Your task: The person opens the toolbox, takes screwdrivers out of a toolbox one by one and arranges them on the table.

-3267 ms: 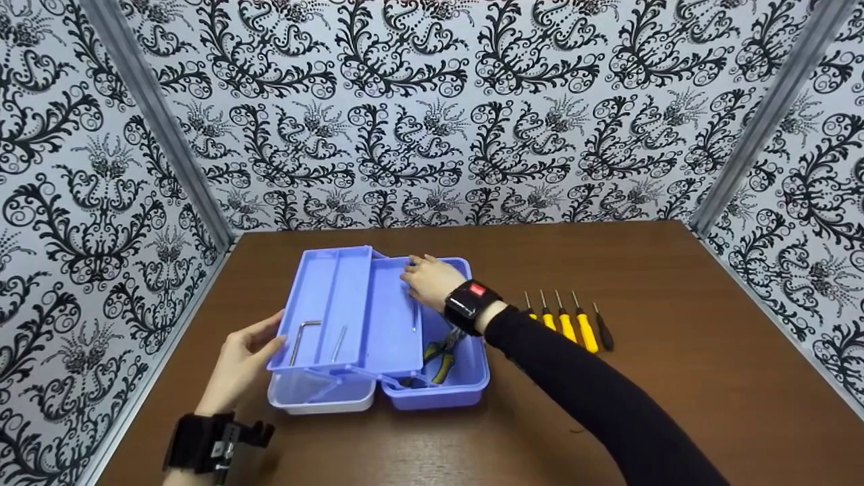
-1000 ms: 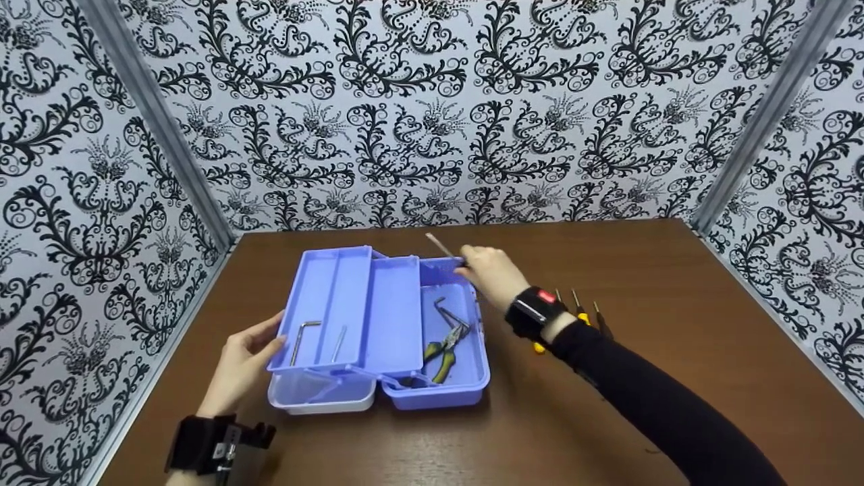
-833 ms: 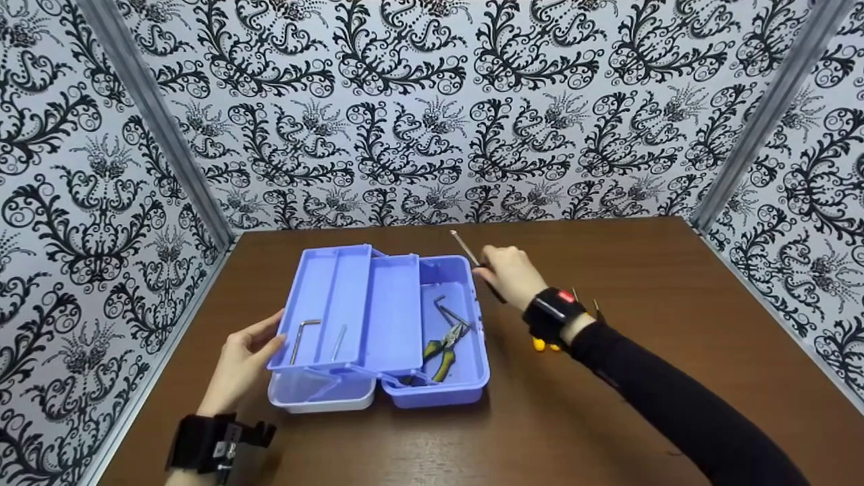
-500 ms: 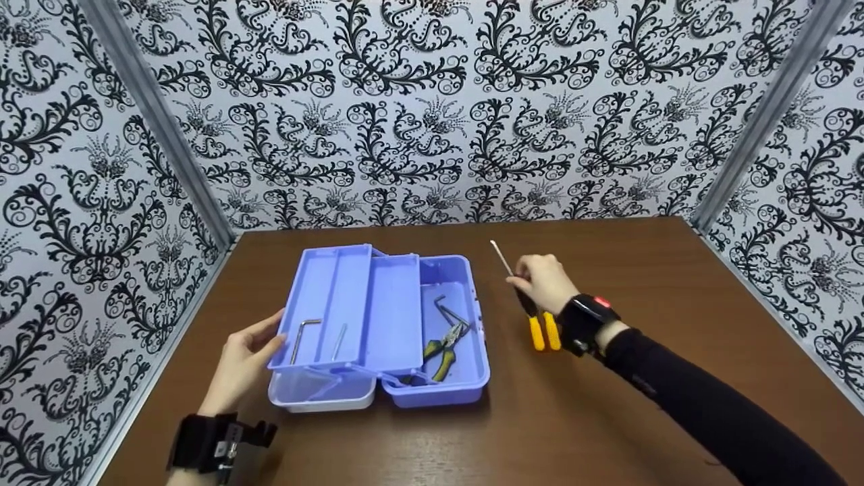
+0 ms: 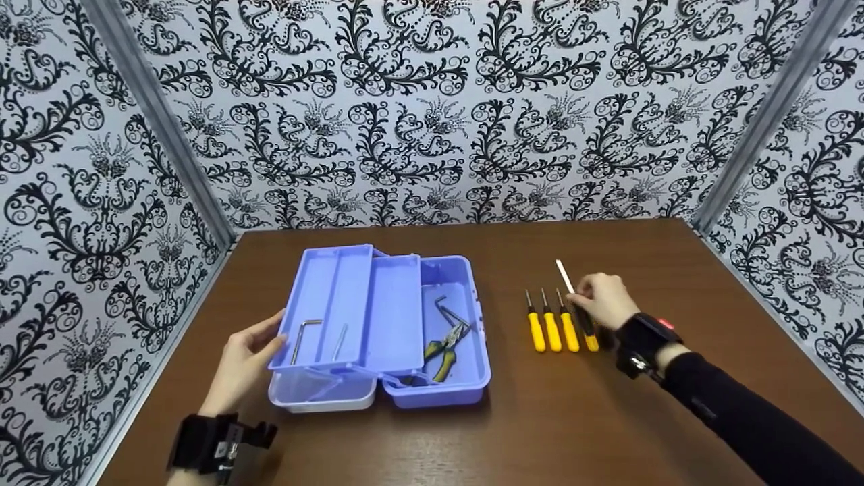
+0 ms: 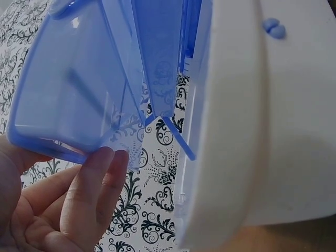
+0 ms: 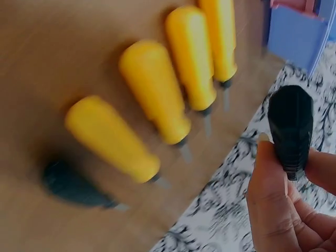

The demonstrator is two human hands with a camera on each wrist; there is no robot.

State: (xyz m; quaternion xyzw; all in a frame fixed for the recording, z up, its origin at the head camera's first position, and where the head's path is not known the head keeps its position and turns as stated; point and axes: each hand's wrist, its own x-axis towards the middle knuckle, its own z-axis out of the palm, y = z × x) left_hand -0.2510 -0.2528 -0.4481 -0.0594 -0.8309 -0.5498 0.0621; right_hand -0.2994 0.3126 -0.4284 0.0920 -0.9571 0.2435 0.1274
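Observation:
My left hand (image 5: 243, 358) grips the left end of the raised upper tray (image 5: 347, 290) of a blue toolbox (image 5: 439, 399); in the left wrist view its fingers (image 6: 84, 194) curl under the tray's corner. My right hand (image 5: 607, 300) pinches a black-handled screwdriver (image 7: 291, 123) between thumb and fingers, its blade pointing toward the back wall. It is over the right end of a row of yellow-handled screwdrivers (image 5: 552, 331) on the table. A second black-handled screwdriver (image 7: 73, 184) lies at the end of that row, hidden behind the hand in the head view.
Pliers (image 5: 444, 368) and bent hex keys (image 5: 451, 314) lie in the toolbox's deep right compartment. The upper tray holds another hex key (image 5: 297, 344) and a thin metal rod (image 5: 339, 343). A patterned wall (image 5: 432, 135) encloses the brown table (image 5: 513, 439) at the back and sides.
My right hand has come out of the toolbox with the black-handled screwdriver and moved right, over the row of screwdrivers. The left hand has stayed on the tray.

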